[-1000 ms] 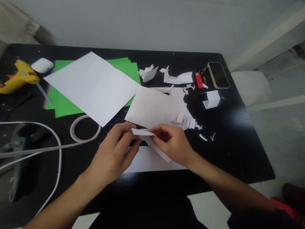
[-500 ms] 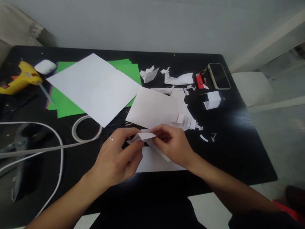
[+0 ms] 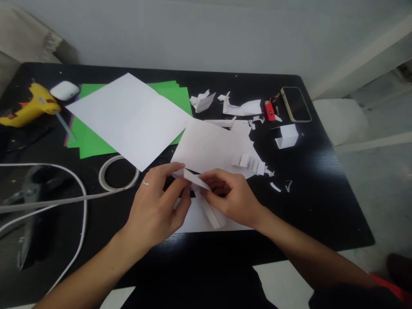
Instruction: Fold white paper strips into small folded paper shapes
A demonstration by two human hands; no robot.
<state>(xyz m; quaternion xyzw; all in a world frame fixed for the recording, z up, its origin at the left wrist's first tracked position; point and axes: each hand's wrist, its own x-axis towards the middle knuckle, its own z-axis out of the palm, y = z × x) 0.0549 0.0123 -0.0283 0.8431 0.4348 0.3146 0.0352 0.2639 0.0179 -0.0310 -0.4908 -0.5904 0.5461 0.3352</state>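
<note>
A small piece of folded white paper (image 3: 195,178) is held between both hands near the table's front edge. My left hand (image 3: 159,199), with a ring on one finger, pinches its left end between thumb and fingers. At the right end, my right hand (image 3: 233,195) is closed on the same paper, its curled fingertips partly hidden. A narrow folded strip (image 3: 212,216) slants down from between the hands. Beneath them lies a flat white sheet (image 3: 189,219). Just beyond the fingers is a cut white sheet (image 3: 206,143) with a small pleated paper piece (image 3: 249,163) on it.
Green sheets (image 3: 93,143) lie under a white square sheet (image 3: 128,120). A yellow glue gun (image 3: 35,105), white cable (image 3: 85,197) and dark-handled tool (image 3: 28,206) are at left. Paper scraps (image 3: 244,107), a red lighter (image 3: 269,110) and a phone (image 3: 296,104) are at the back right.
The folded paper has tilted, its right end now lower, and the strip below has swung to a steeper slant. My left hand has moved slightly left and up; the right hand stays nearly in place.
</note>
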